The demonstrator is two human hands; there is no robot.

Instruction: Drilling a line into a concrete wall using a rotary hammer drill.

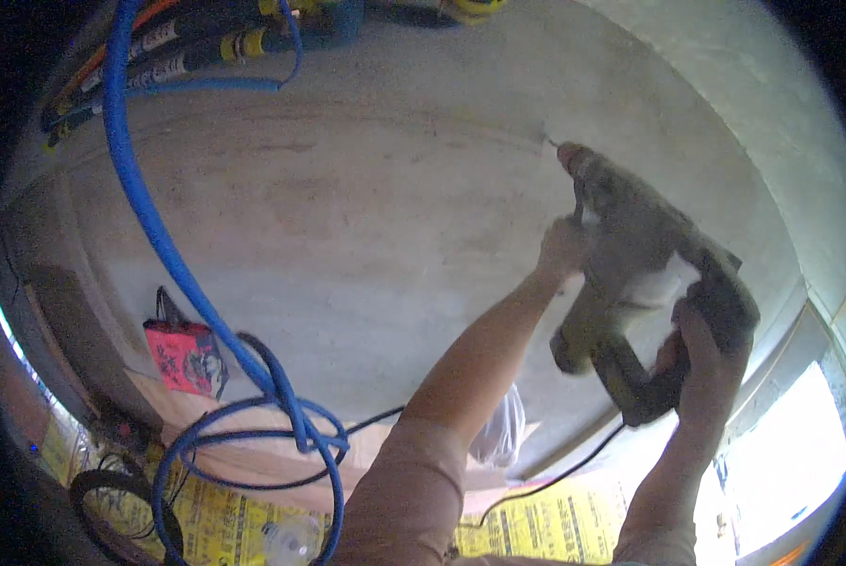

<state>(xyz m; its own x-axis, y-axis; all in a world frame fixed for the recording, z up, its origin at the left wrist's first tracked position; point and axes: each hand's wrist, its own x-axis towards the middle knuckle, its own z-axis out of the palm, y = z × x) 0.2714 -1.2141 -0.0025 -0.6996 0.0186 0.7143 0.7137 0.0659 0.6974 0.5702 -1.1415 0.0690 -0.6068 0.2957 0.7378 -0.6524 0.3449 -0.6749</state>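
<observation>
Fingers (689, 325) of the right hand (701, 363) wrapping tight round the rear grip of a dusty hammer drill (644, 274), closed fully on it. Fingers (564, 247) of the left hand (562, 253) curling closed round the drill's side handle, partly blurred by dust. Drill being held up overhead, bit tip (553, 143) pressing against the grey concrete ceiling (366, 208), a small pale mark showing at the contact point. Black power cord (574, 467) trailing down from the drill's grip past the right forearm. Both forearms rising from the lower edge, left sleeve pale. Blue hoses (159, 236) hanging in loops at the left, running up toward a bundle of cables (187, 47) near the ceiling's upper edge. Red bag (185, 357) hanging behind the hoses. Yellow printed sheeting (536, 528) lying below.
</observation>
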